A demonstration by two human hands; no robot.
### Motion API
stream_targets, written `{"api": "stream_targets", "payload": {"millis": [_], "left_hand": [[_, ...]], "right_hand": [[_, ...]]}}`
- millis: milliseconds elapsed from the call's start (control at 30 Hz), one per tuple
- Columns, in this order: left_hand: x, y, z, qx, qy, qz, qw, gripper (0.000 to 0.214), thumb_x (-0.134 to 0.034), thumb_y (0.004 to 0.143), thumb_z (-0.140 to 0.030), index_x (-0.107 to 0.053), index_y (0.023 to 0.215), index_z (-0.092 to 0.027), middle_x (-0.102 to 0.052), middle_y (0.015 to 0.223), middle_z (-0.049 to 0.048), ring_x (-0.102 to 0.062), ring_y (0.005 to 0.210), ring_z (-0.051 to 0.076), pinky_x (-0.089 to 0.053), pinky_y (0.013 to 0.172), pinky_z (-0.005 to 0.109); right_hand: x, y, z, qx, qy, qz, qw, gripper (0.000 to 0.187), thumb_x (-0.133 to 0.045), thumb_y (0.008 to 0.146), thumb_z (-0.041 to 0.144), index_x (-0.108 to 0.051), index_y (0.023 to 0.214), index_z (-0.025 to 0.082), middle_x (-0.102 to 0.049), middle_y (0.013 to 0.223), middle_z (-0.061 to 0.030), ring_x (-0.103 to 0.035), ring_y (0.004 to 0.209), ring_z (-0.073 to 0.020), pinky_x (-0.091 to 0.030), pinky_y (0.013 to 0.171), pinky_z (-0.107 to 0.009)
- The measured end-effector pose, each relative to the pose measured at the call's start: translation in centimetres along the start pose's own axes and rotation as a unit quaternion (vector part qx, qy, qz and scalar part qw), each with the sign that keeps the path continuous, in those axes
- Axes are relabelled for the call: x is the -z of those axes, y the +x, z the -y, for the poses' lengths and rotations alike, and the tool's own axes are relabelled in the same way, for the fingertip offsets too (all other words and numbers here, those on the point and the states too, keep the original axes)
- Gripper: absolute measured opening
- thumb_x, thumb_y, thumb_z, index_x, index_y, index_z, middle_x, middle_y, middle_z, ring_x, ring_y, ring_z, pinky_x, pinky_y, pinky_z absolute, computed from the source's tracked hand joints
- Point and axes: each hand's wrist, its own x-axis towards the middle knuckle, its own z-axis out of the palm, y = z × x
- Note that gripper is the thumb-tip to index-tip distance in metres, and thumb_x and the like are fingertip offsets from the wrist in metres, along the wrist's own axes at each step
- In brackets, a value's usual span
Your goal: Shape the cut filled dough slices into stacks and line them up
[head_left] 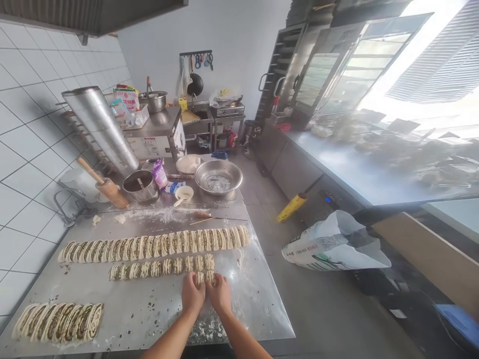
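Both hands meet at the near right end of a short row of filled dough pieces (pixel 162 267) on the metal table. My left hand (pixel 192 295) is closed, its fingertips pinching the left side of a layered dough piece (pixel 200 278). My right hand (pixel 220 294) closes on the right part of the same dough, where its layers show between the hands. Behind lies a long row of sliced dough (pixel 153 245) with a dark green filling. Another group of larger dough slices (pixel 58 322) rests at the table's front left. Green crumbs and flour are scattered around.
A knife (pixel 220 216) lies behind the long row. Further back stand a wide steel bowl (pixel 218 177), a small bowl with a spoon (pixel 183 194), a steel pot (pixel 141 186) and a rolling pin (pixel 112 193). A plastic sack (pixel 333 244) stands right of the table.
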Motion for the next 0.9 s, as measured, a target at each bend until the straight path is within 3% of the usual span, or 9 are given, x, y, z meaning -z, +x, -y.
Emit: {"api": "stream_targets", "payload": {"millis": [233, 400, 567, 700, 800, 900], "left_hand": [[-0.6, 0.6, 0.4, -0.017, -0.009, 0.001, 1.0, 0.028, -0.05, 0.092, -0.034, -0.058, 0.113, -0.019, -0.069, 0.119, 0.0161, -0.067, 0.112, 0.029, -0.051, 0.095, 0.036], [-0.7, 0.5, 1.1, -0.012, 0.001, -0.014, 1.0, 0.035, -0.046, 0.094, -0.04, -0.056, 0.116, -0.014, -0.069, 0.116, 0.0198, -0.068, 0.107, 0.032, -0.051, 0.096, 0.042], [-0.7, 0.9, 1.6, -0.041, 0.01, -0.009, 0.999, 0.04, -0.043, 0.096, -0.041, -0.056, 0.122, -0.014, -0.067, 0.125, 0.0201, -0.064, 0.121, 0.03, -0.049, 0.103, 0.038], [-0.2, 0.6, 1.9, -0.066, 0.03, 0.016, 0.997, 0.043, -0.042, 0.098, -0.046, -0.061, 0.119, -0.013, -0.071, 0.115, 0.0184, -0.069, 0.109, 0.029, -0.053, 0.096, 0.037], [3.3, 0.1, 3.6, -0.081, 0.065, 0.016, 0.994, 0.047, -0.042, 0.099, -0.051, -0.063, 0.122, -0.015, -0.072, 0.109, 0.014, -0.071, 0.094, 0.025, -0.055, 0.087, 0.035], [11.4, 0.5, 7.7, -0.091, 0.134, -0.014, 0.987, 0.037, -0.042, 0.1, -0.041, -0.067, 0.12, -0.021, -0.069, 0.117, 0.0102, -0.067, 0.105, 0.023, -0.051, 0.098, 0.035]], "right_hand": [[-0.2, 0.4, 0.6, 0.012, -0.011, -0.008, 1.0, 0.04, -0.06, 0.079, 0.031, -0.067, 0.114, 0.013, -0.068, 0.112, -0.0164, -0.063, 0.106, -0.03, -0.049, 0.09, -0.035], [0.1, 0.2, 0.1, 0.014, -0.028, -0.025, 0.999, 0.041, -0.057, 0.083, 0.035, -0.066, 0.115, 0.011, -0.066, 0.114, -0.0192, -0.062, 0.104, -0.0321, -0.047, 0.093, -0.04], [-0.2, -0.5, -0.1, 0.045, -0.026, -0.043, 0.998, 0.047, -0.053, 0.088, 0.043, -0.064, 0.121, 0.011, -0.065, 0.119, -0.0195, -0.06, 0.113, -0.0328, -0.045, 0.1, -0.04], [-0.2, -0.6, -0.1, 0.046, -0.03, -0.043, 0.998, 0.052, -0.05, 0.088, 0.052, -0.067, 0.121, 0.016, -0.066, 0.114, -0.0153, -0.064, 0.107, -0.0304, -0.049, 0.095, -0.04], [0.6, -0.9, 0.0, 0.036, -0.034, -0.051, 0.997, 0.064, -0.051, 0.084, 0.062, -0.064, 0.125, 0.015, -0.067, 0.115, -0.0148, -0.064, 0.107, -0.0302, -0.05, 0.096, -0.042], [2.0, -2.0, -0.1, 0.01, -0.043, -0.048, 0.998, 0.074, -0.048, 0.077, 0.069, -0.065, 0.122, 0.013, -0.066, 0.116, -0.0182, -0.066, 0.107, -0.0331, -0.052, 0.094, -0.044]]}}
